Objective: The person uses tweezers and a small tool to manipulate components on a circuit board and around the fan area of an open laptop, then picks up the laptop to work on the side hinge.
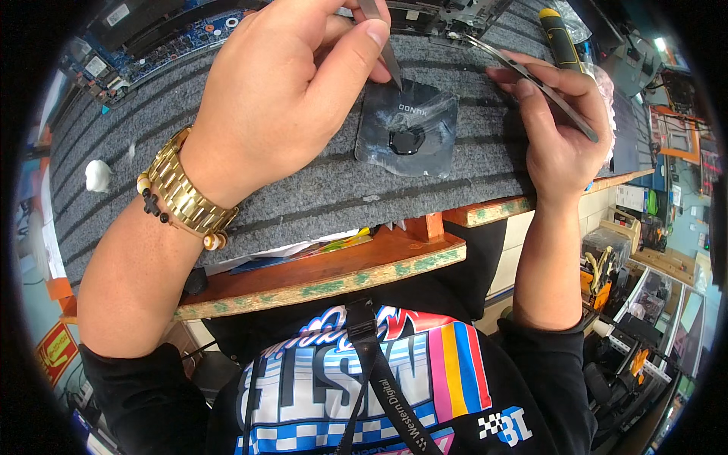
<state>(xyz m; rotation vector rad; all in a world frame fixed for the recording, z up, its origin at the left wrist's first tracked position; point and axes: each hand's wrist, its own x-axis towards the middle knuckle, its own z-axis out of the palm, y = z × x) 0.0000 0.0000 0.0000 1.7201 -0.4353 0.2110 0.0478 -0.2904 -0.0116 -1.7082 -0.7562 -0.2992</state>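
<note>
My left hand (303, 91), with a gold watch and bead bracelet at the wrist, is closed on a pointed steel tool (391, 62), perhaps tweezers, its tip pointing down just above a dark square pouch (375, 136) with a glossy black blob on it. My right hand (565, 125) is closed on slim steel tweezers (504, 59), their tips at a small metal part (453, 36) on an open dark device (432, 17) at the top. Whether the tips grip that part, I cannot tell. An open laptop body with a blue circuit board (152, 42) lies at upper left.
A striped grey mat (288, 205) covers the bench, whose wooden shelf edge (326, 284) runs below it. A white wad (97, 176) lies at left. A black and yellow cylindrical tool (560, 38) lies at upper right, near crumpled plastic (576, 23). Shelves and equipment stand at right.
</note>
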